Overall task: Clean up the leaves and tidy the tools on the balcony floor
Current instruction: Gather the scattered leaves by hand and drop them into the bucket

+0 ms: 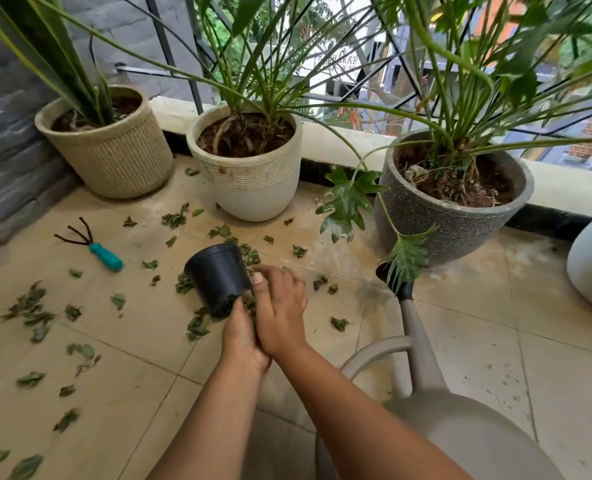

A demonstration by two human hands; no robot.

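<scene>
Centrally, black pot (218, 277) beside fingers (270, 275)

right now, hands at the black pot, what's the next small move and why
Probably push the leaves under the right hand into the black nursery pot. The pot lies tipped on the tile floor, the left hand at its mouth, and leaves lie scattered around it.

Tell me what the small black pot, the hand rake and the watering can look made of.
Small black pot: thin plastic by its look, smooth with a dull sheen. Hand rake: dark prongs, probably painted metal; teal handle, glossy, likely plastic or rubber. Watering can: matte beige plastic, apparently moulded in one piece.
</scene>
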